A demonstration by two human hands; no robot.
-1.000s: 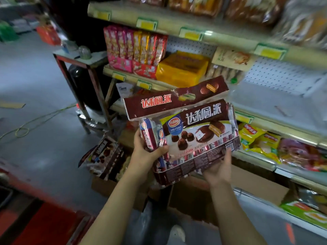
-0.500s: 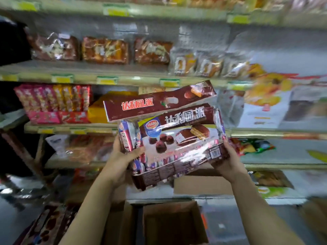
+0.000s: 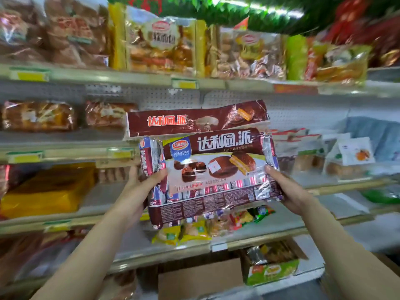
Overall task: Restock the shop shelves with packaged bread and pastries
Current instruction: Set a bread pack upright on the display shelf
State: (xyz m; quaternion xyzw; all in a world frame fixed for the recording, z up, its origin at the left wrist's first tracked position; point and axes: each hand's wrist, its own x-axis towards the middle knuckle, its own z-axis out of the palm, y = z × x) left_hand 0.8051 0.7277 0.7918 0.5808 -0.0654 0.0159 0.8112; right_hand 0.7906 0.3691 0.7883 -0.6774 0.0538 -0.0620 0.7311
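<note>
Head view, nearest first: both my forearms reach up and forward. My left hand [image 3: 140, 187] grips the left end of a pack of Daliyuan chocolate pies [image 3: 216, 169], thumb across the front and fingers hidden behind. My right hand [image 3: 289, 192] grips the right end the same way, thumb on the front edge.

A second pack [image 3: 194, 120] of the same pies stands behind the first, its top band showing above. I judge that my hidden fingers clamp both together. The pair hangs in the air in front of the middle shelves, touching none that I can see.

To do this well I should keep both thumbs pressed so the slick film does not let the rear pack slide out. I want the labels upright and facing me, and I will set the bottom edges down before letting go.

Behind the packs, the shelf [image 3: 65, 153] carries wrapped bread loaves [image 3: 39, 115] at the left and white packets [image 3: 350, 156] at the right. What lies between them is hidden.

A bare grey stretch [image 3: 337, 204] shows one level lower, right of the yellow pack [image 3: 43, 191]. That looks like the likelier slot. Farthest up, big bread bags [image 3: 160, 44] crowd the top shelf.
</note>
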